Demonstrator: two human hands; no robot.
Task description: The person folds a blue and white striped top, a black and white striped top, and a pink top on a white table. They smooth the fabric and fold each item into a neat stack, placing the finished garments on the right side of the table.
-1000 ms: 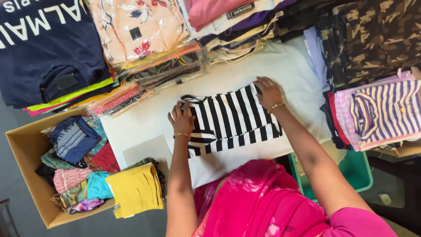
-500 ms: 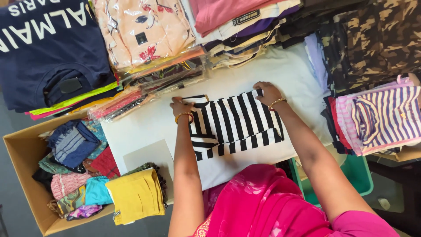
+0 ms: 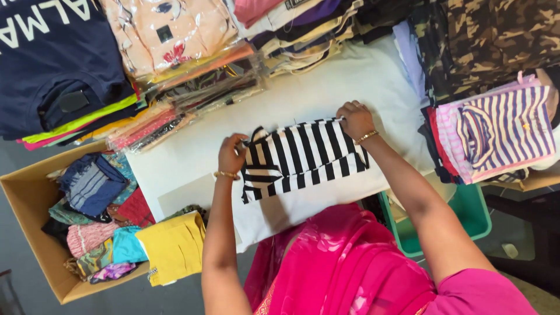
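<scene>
- Now the left hand (image 3: 232, 154) grips the edge of the striped shirt (image 3: 303, 157) at its 9 o'clock side, fingers curled over the cloth; half a second ago it sat a little higher, near the shirt's top corner.
- The right hand (image 3: 354, 118) pinches the shirt's corner at 1 o'clock, about where it was before.
- The shirt lies folded on the white table (image 3: 361, 76), in the middle, touching both hands; its left part now shows a tucked fold with stripes running crosswise.
- A cardboard box (image 3: 35, 233) of mixed clothes stands at 8 o'clock from the shirt, with a yellow garment (image 3: 175, 245) hanging at its near side.
- Wrapped clothes (image 3: 175, 35) are stacked at 11 o'clock, and a pink striped pile (image 3: 501, 131) lies at 3 o'clock.
- Both wrists wear gold bangles.
</scene>
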